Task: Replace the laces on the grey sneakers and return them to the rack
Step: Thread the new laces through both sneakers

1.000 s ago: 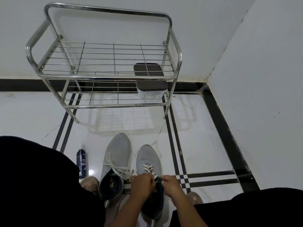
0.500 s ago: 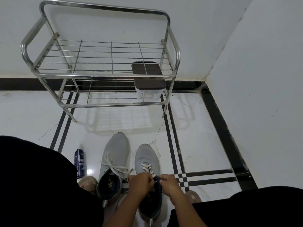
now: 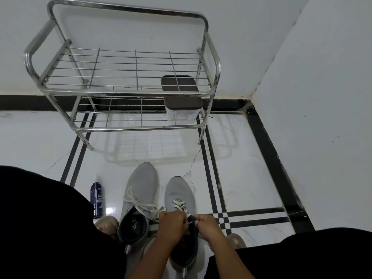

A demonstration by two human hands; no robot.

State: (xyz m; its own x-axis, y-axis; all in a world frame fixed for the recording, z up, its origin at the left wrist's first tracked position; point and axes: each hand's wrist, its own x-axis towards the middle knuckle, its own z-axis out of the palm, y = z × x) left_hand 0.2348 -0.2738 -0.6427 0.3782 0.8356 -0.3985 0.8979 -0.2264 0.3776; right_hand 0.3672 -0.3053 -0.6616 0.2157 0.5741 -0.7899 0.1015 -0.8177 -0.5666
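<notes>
My left hand [image 3: 171,224] and right hand [image 3: 207,225] meet over the tongue of the right sneaker [image 3: 180,200], both with fingers curled tight. Each grip pinches a bit of the white lace [image 3: 179,205] just above the shoe's dark collar; the pinched ends are mostly hidden under my knuckles, so I cannot make out how the lace runs between them. The laced rows that do show cross the upper just ahead of my fingers.

That sneaker stands on the tiled floor [image 3: 241,178], long axis running away from me, toe pointing toward the rack [image 3: 124,93]. Its heel is partly covered by my forearms and reaches close to the bottom edge of the view. The left sneaker [image 3: 141,186] sits just beside it, parallel, toe also toward the rack and set a little farther forward; its laces lie loose across the upper, and its dark opening faces up at me.

A dark spray can [image 3: 97,198] stands to the left of the shoes, its base hidden behind my black-clad leg. My knees block both lower corners.

The metal rack stands against the wall, well apart from the shoes. On its lower shelf, at the right end, sits a clear box with a dark lid [image 3: 182,93], seen through the upper shelf's wires; I cannot tell what it holds.
</notes>
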